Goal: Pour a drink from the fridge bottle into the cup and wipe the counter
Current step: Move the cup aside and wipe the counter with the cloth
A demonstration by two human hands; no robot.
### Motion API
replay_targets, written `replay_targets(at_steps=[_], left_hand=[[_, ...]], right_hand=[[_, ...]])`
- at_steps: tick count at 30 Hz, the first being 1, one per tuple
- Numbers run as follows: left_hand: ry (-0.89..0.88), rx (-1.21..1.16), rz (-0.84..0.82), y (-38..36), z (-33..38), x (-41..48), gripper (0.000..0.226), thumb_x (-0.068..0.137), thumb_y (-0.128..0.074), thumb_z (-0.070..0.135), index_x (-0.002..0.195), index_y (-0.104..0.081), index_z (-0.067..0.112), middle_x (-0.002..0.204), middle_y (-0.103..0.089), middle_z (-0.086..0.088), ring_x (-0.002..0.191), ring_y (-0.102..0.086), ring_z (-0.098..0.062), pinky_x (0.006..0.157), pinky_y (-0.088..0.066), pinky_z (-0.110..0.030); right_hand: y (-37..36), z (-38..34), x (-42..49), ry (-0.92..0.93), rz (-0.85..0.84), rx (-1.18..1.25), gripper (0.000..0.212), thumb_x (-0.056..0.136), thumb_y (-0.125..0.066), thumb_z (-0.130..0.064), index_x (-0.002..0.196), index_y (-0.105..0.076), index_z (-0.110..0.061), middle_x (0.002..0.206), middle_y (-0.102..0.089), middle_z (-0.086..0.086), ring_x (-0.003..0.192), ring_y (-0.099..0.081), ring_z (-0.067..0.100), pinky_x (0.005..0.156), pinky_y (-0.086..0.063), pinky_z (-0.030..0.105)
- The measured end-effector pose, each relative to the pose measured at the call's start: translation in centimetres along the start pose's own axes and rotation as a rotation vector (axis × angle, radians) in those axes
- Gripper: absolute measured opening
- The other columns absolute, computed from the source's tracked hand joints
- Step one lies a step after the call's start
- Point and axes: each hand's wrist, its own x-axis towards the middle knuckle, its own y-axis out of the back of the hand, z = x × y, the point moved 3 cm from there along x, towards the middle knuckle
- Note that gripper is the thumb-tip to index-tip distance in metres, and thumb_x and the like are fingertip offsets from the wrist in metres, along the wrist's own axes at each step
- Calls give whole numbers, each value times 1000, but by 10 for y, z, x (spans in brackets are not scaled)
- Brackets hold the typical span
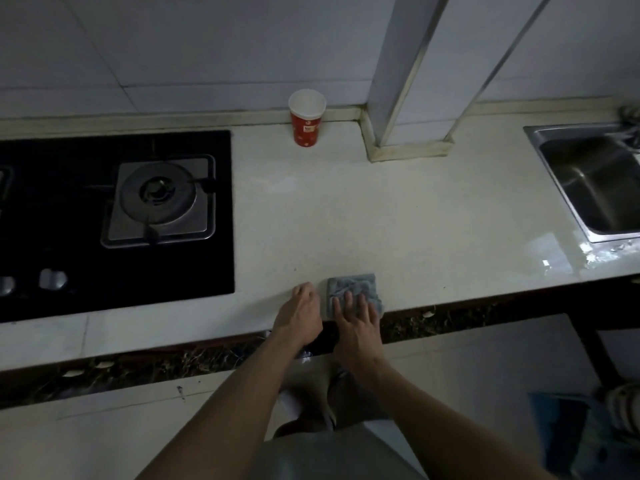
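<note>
A red paper cup (306, 117) with a white inside stands upright at the back of the pale counter (398, 216), against the wall. A folded grey cloth (349, 285) lies near the counter's front edge. My right hand (356, 323) rests flat on the cloth with straight fingers. My left hand (301, 315) rests on the bare counter just left of the cloth, fingers loosely curled and holding nothing. No bottle is in view.
A black gas hob (114, 216) with a steel burner fills the counter's left part. A steel sink (592, 181) is set in at the right, with wet patches (602, 252) in front of it. A tiled pillar (408, 133) stands at the back right of the cup.
</note>
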Motion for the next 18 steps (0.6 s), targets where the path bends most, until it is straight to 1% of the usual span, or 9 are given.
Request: replay_targets(at_steps=[3,4,6,8,10,12,14,16,18], left_hand=[[30,-49,22,5,-6,1,45,98,-51,15,141,-46,8,154,-32,-4,139,-34,-21,109,-41,-34],[32,-50,25,7,-8,3,45,98,-50,18,142,-47,11,154,-33,-2,139,-34,-20,109,-42,-35],[40,-23,22,12,-7,6,45,99,-48,22,143,-46,14,152,-37,-2,136,-37,-21,107,-43,-37],[60,22,24,21,-4,13,48,99,-47,22,145,-43,12,149,-39,-5,134,-39,-23,107,-42,-41],[79,38,30,29,-2,23,51,97,-48,22,147,-41,10,149,-38,-6,135,-37,-24,108,-40,-43],[75,44,10,34,0,34,56,96,-51,18,149,-37,9,153,-33,-9,138,-33,-26,112,-37,-45],[56,51,-25,37,2,45,62,96,-49,15,154,-27,6,160,-23,-13,147,-23,-30,119,-27,-48],[49,71,-23,42,3,58,62,99,-45,16,156,-22,5,166,-11,-13,153,-10,-31,123,-17,-51],[44,121,-4,48,3,73,63,102,-43,22,157,-18,4,167,-5,-13,154,-6,-31,123,-15,-53]], right_hand=[[-3,-17,6,47,-21,-31,83,88,-42,-46,156,-3,-18,161,7,16,145,16,39,115,17,48],[1,-21,11,67,-38,-45,82,90,-39,-47,156,-1,-17,160,11,15,146,15,40,116,16,49],[14,-23,25,102,-54,-92,79,95,-42,-40,155,3,-16,161,12,14,147,13,39,118,10,49],[26,-21,45,125,-46,-122,79,95,-45,-36,155,3,-17,162,9,13,147,10,38,118,7,49],[36,-19,72,125,-40,-147,76,96,-44,-37,155,1,-19,162,6,12,148,6,38,119,2,49],[50,-17,104,113,-59,-149,74,97,-42,-40,155,0,-20,162,6,11,148,6,37,120,0,49],[67,-13,136,116,-64,-156,74,98,-41,-41,156,-1,-20,163,5,10,148,6,36,120,0,49],[84,-8,167,137,-50,-169,77,95,-46,-41,156,-4,-19,163,3,9,148,3,36,120,-2,49],[97,-3,195,154,-16,-190,78,92,-50,-38,156,-8,-19,163,-2,9,146,-2,36,119,-7,49]])
